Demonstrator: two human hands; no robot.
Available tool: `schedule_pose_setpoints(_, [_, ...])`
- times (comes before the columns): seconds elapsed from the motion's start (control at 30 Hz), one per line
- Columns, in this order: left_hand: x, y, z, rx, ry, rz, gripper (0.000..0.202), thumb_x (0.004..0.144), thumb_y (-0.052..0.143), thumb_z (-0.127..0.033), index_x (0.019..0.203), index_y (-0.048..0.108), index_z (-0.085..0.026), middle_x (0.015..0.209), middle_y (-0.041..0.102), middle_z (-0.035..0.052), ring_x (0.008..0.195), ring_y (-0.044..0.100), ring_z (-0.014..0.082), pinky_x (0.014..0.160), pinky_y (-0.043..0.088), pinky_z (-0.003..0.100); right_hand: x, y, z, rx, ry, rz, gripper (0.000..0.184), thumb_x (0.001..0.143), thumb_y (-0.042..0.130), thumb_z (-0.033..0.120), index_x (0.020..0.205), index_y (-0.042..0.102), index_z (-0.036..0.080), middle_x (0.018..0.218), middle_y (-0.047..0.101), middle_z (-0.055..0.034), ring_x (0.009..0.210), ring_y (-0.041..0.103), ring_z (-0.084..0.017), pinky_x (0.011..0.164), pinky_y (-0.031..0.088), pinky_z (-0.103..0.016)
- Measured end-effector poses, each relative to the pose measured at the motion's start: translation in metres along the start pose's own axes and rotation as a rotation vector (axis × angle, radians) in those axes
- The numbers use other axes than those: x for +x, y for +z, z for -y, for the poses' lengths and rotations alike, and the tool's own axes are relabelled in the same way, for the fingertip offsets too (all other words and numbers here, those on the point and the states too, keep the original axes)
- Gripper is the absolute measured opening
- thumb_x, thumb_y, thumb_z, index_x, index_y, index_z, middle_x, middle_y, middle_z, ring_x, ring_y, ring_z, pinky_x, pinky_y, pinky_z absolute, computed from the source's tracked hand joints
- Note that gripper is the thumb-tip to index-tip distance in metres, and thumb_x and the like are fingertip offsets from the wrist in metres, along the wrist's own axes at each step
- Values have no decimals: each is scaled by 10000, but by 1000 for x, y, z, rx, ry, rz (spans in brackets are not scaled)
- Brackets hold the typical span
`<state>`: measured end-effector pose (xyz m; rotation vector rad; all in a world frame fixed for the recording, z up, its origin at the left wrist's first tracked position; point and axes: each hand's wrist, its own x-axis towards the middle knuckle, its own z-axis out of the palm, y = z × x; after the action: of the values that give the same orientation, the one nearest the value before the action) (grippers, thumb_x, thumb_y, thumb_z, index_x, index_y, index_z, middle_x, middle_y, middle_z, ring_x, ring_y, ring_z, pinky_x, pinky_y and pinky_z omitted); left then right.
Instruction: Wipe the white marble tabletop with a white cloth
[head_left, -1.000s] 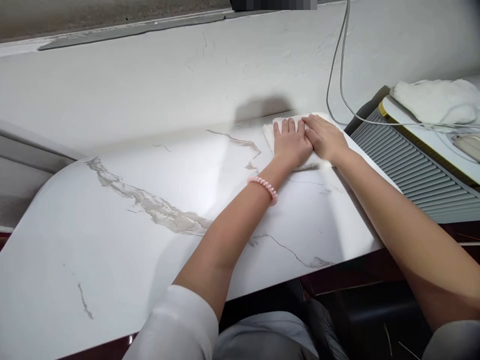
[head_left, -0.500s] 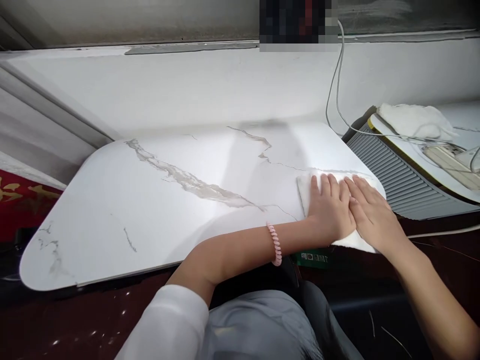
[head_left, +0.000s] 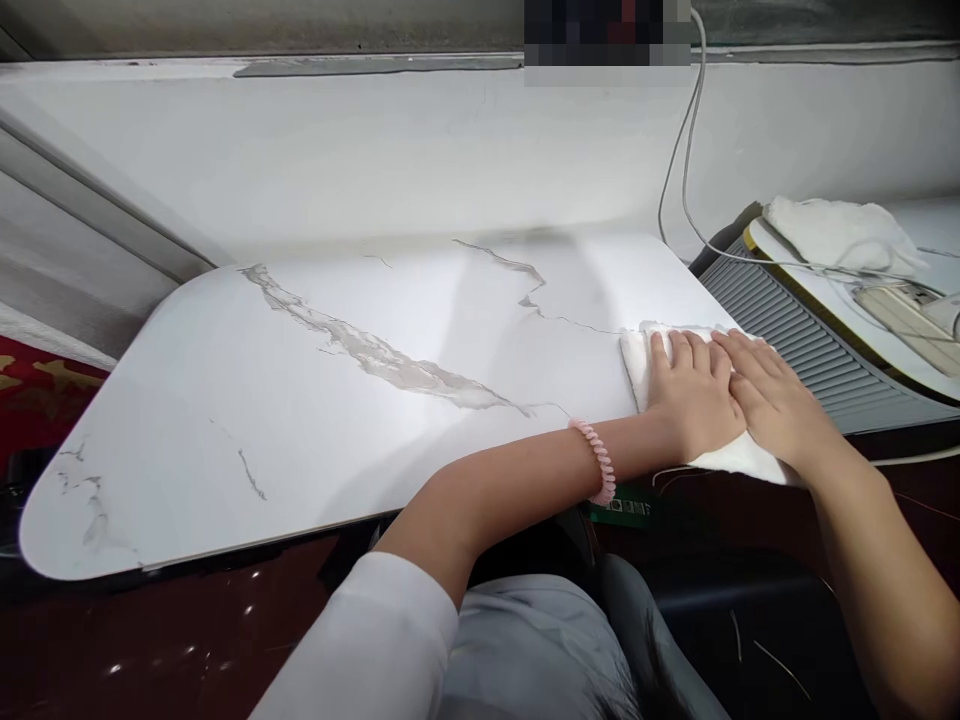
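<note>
A white cloth (head_left: 636, 360) lies at the right end of the white marble-patterned tabletop (head_left: 300, 430), its near corner hanging over the front edge. My left hand (head_left: 694, 390) presses flat on it, fingers stretched out, with a pink coil band (head_left: 595, 460) around the wrist. Beside it, touching along the thumb side, my right hand (head_left: 784, 400) also lies flat on the cloth with its fingers extended. Both palms cover the middle of the cloth.
To the right stands a ribbed-sided table (head_left: 817, 340) bearing another white cloth (head_left: 844, 235) and a power strip (head_left: 915, 325). A pale cable (head_left: 686, 170) hangs down the wall behind. A dark seat (head_left: 750, 620) is below the front edge.
Both hands have slid the cloth a little further right along the tabletop, towards its right edge. The camera view has shifted slightly too.
</note>
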<state>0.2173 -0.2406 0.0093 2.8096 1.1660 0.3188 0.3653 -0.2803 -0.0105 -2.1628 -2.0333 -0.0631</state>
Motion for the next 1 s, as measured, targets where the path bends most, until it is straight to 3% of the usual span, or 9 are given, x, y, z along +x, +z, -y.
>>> schedule_pose_setpoints(0.17, [44,8,10,-45,-24,-14,578,995,307,-301,1529,416,-105,1585,445,116,1484,356,302,1275,184,525,45,-7,-12,43,53,94,670,948,223,327,1532,415,60,1618,383,-157,1543,255,-270,1285,201,-436])
schedule_pose_setpoints(0.3, [79,13,26,-81,-57,-21,582,985,332,-295,1523,415,-88,1584,437,136,1499,327,305,1280,163,501,86,-4,-20,96,88,93,634,973,213,332,1550,389,135,1631,369,-125,1531,285,-278,1245,266,-502])
schedule_pose_setpoints(0.53, [128,15,75,-92,-123,-31,553,995,299,-249,1524,420,-141,1591,433,114,1493,327,281,1276,148,491,163,7,-15,119,111,122,603,1004,248,345,1588,333,224,1666,305,-73,1505,303,-321,1198,281,-544])
schedule_pose_setpoints(0.7, [158,15,111,-138,-140,-22,558,976,331,-196,1524,414,-131,1584,430,127,1501,310,290,1283,121,478,213,15,-9,88,65,153,616,1016,229,358,1611,276,203,1673,279,-86,1509,272,-321,1206,243,-541])
schedule_pose_setpoints(0.87, [185,20,141,-181,-136,-63,541,967,371,-194,1502,448,-208,1560,473,98,1501,316,310,1270,99,541,248,19,0,76,81,140,591,1025,247,331,1602,286,212,1668,288,-84,1495,292,-328,1189,261,-558])
schedule_pose_setpoints(1.0, [196,22,156,-189,-134,-81,522,972,387,-211,1488,465,-209,1552,485,103,1494,331,307,1264,92,552,261,21,8,118,121,108,563,1038,257,345,1587,332,243,1658,316,-75,1459,345,-357,1156,300,-576])
